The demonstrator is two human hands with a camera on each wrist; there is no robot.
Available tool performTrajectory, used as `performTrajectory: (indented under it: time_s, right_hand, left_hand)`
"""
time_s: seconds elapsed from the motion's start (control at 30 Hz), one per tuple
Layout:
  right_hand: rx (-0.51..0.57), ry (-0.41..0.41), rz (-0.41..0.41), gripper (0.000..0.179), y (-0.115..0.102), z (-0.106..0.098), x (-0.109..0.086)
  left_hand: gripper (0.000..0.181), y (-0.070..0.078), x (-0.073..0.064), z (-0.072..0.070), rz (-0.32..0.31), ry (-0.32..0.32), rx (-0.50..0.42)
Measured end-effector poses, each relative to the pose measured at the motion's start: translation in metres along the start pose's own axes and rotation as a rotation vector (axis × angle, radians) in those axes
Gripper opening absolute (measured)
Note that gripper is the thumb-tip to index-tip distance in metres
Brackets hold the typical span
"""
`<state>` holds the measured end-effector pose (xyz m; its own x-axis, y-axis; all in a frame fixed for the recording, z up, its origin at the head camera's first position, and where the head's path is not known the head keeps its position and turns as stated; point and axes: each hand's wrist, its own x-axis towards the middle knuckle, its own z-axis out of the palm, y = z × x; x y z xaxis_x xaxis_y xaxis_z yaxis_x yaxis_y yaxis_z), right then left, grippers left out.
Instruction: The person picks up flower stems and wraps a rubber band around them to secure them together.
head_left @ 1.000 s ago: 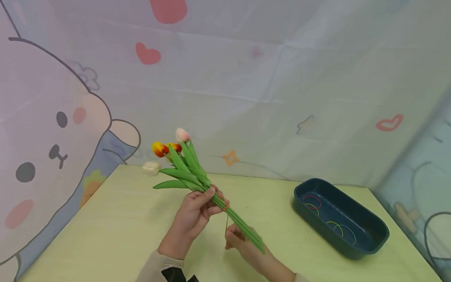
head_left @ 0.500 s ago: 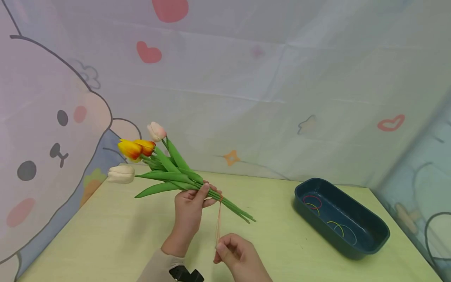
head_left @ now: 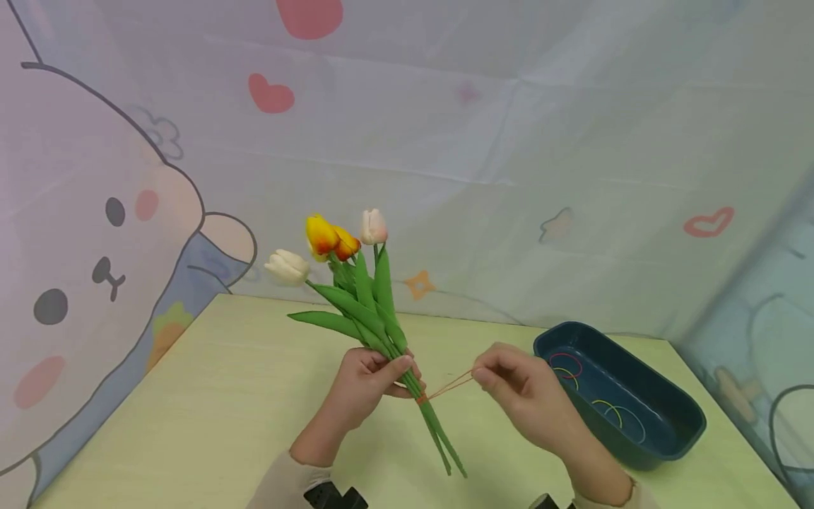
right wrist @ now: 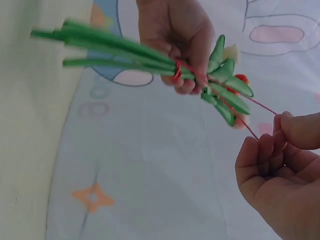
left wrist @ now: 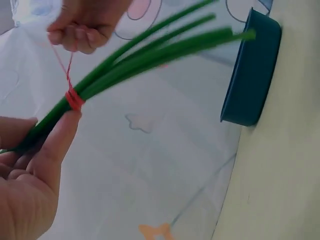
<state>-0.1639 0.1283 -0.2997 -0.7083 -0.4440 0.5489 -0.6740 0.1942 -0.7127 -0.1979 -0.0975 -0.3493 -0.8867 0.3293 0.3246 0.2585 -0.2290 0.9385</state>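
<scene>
A bunch of artificial tulips (head_left: pixel 365 290), with white, pink-white and yellow-orange heads, leans up and left above the table. Around its green stems grips my left hand (head_left: pixel 364 385), thumb on the near side, just above a red rubber band (left wrist: pixel 74 99) wound about the stems. My right hand (head_left: pixel 531 396), off to the right, pinches the band's free loop between thumb and fingers. Two taut strands of that loop run from the stems to those fingertips, also seen beside the right hand (right wrist: pixel 285 165) in the right wrist view. The stem ends (left wrist: pixel 240 36) spread apart below the band.
A dark blue tub (head_left: pixel 668 424) stands on the table's right side, behind my right hand. Several coloured rubber bands (head_left: pixel 564 367) lie in it. The pale yellow table (head_left: pixel 210 424) ends at a printed cloth backdrop (head_left: pixel 407 141).
My right hand has swung from below the stems up to the right, stretching the band's loop with it. The bunch first tipped left, then turned back more upright in my left hand.
</scene>
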Motion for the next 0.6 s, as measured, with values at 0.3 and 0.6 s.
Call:
performTrajectory:
  time_s: [0.3, 0.6]
  right_hand:
    - [0.018, 0.053, 0.026, 0.010, 0.046, 0.014, -0.002]
    - [0.278, -0.067, 0.181, 0.014, 0.061, 0.065, -0.012]
  left_hand:
    - [0.015, 0.004, -0.003, -0.009, 0.036, -0.283, -0.383]
    - [0.024, 0.006, -0.004, -0.011, 0.023, -0.288, -0.604]
